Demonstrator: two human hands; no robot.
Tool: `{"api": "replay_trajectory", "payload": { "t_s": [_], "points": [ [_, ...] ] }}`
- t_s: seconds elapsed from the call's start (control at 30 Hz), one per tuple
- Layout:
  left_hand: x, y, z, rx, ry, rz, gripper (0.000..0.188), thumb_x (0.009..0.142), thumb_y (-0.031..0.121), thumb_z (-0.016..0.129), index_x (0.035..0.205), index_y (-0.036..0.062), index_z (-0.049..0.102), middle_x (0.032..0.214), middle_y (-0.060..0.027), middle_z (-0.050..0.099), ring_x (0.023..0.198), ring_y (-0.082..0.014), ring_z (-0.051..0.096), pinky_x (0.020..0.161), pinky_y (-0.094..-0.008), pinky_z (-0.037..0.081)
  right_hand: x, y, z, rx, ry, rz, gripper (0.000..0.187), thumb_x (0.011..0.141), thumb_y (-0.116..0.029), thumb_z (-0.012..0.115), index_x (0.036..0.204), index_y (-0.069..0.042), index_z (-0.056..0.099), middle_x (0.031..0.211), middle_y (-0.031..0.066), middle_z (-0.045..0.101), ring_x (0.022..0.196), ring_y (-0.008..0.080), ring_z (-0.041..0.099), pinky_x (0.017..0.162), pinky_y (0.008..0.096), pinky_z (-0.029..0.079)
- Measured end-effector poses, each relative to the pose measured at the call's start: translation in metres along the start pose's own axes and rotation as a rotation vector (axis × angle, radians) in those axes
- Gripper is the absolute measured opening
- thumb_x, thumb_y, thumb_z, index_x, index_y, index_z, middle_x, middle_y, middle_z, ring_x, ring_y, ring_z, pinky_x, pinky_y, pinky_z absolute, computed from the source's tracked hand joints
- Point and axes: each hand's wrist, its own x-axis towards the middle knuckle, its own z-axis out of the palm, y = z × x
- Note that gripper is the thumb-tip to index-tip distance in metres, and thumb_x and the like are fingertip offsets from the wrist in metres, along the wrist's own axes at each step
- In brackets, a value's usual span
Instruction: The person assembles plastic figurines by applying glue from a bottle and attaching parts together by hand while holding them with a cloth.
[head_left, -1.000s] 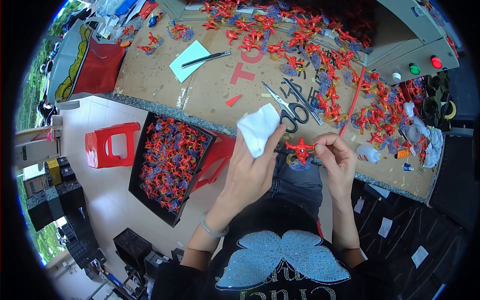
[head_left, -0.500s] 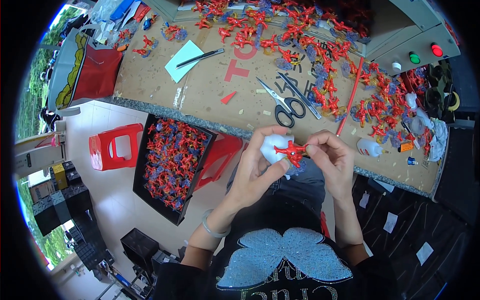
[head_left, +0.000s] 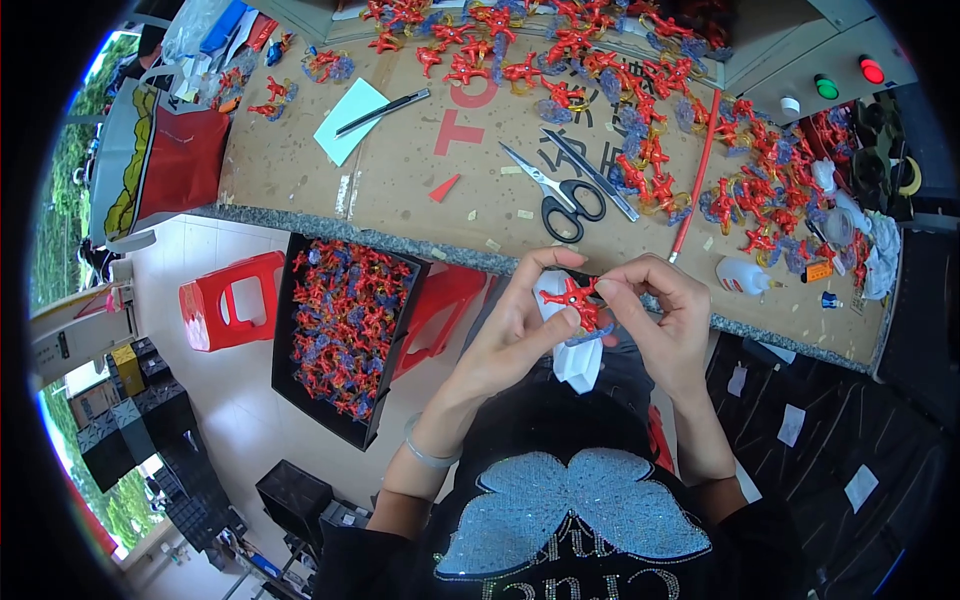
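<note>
Between my hands is a small red toy figure (head_left: 574, 297) with a translucent blue and yellow part at its lower side. My left hand (head_left: 505, 340) is closed on it, thumb against its front. The thumb and fingertips of my right hand (head_left: 662, 325) pinch the figure's right side. Whatever small part is between those fingertips is too small to make out. Behind and below the figure, a white angular piece (head_left: 578, 370) shows above my lap. My left fingers partly cover it, and I cannot tell what it is.
Scissors (head_left: 562, 198), tweezers (head_left: 592, 175) and a cutter knife (head_left: 383, 112) lie on the cardboard-covered bench (head_left: 400, 190). More red figures (head_left: 650, 150) crowd its back and right, beside a white dropper bottle (head_left: 740, 276). A black crate (head_left: 345, 335) of figures stands left, near a red stool (head_left: 232, 302).
The white piece has turned from a rounded shape to a longer, angular one, showing below the figure. The figure has risen slightly in view, and both hands keep their hold on it.
</note>
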Motion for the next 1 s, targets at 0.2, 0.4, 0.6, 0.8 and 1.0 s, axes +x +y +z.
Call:
{"api": "replay_trajectory", "payload": {
  "t_s": [0.2, 0.4, 0.6, 0.8, 1.0],
  "points": [
    [0.001, 0.001, 0.003, 0.087, 0.011, 0.085, 0.055, 0.09, 0.002, 0.062, 0.134, 0.0062, 0.03, 0.105, -0.0105, 0.06, 0.094, -0.0131, 0.061, 0.079, -0.0249, 0.05, 0.0, -0.003, 0.0, -0.219, -0.007, -0.153, 0.008, 0.085, -0.003, 0.068, 0.086, 0.005, 0.067, 0.072, 0.0049, 0.063, 0.059, 0.0057, 0.057, 0.049, 0.0213, 0.044],
    [0.001, -0.007, -0.001, 0.073, -0.038, 0.162, 0.042, 0.092, 0.001, 0.058, 0.127, 0.0039, 0.035, 0.098, -0.0161, 0.063, 0.084, -0.0253, 0.069, 0.074, -0.035, 0.058, 0.001, 0.004, 0.001, 0.229, -0.002, 0.123, 0.022, 0.088, -0.007, 0.067, 0.106, 0.004, 0.059, 0.087, 0.0046, 0.064, 0.079, 0.0073, 0.06, 0.071, 0.0209, 0.046],
    [0.003, -0.007, 0.005, 0.061, -0.064, 0.17, 0.029, 0.092, 0.0, 0.056, 0.119, 0.0013, 0.044, 0.097, -0.0166, 0.064, 0.085, -0.0271, 0.069, 0.075, -0.0359, 0.058, -0.001, 0.011, -0.005, 0.216, -0.024, 0.092, 0.025, 0.089, -0.004, 0.064, 0.111, 0.003, 0.055, 0.091, 0.0046, 0.063, 0.083, 0.008, 0.058, 0.074, 0.0204, 0.046],
    [0.007, -0.016, 0.007, 0.06, -0.021, 0.191, 0.03, 0.091, 0.0, 0.058, 0.118, 0.0002, 0.046, 0.096, -0.0155, 0.064, 0.086, -0.0278, 0.069, 0.076, -0.0366, 0.058, -0.048, 0.046, -0.033, -0.294, 0.766, -0.607, 0.052, 0.084, 0.003, 0.062, 0.13, 0.002, 0.039, 0.12, 0.0138, 0.05, 0.109, 0.0184, 0.049, 0.091, 0.0305, 0.04],
    [0.012, -0.015, 0.013, 0.117, -0.011, 0.193, 0.029, 0.09, -0.001, 0.058, 0.117, 0.0001, 0.047, 0.096, -0.0149, 0.064, 0.09, -0.0257, 0.068, 0.077, -0.038, 0.058, -0.035, 0.071, -0.084, -0.487, 0.974, -0.317, 0.063, 0.078, -0.003, 0.073, 0.132, 0.0, 0.042, 0.131, 0.0119, 0.05, 0.118, 0.0204, 0.046, 0.1, 0.0339, 0.033]
  ]
}}
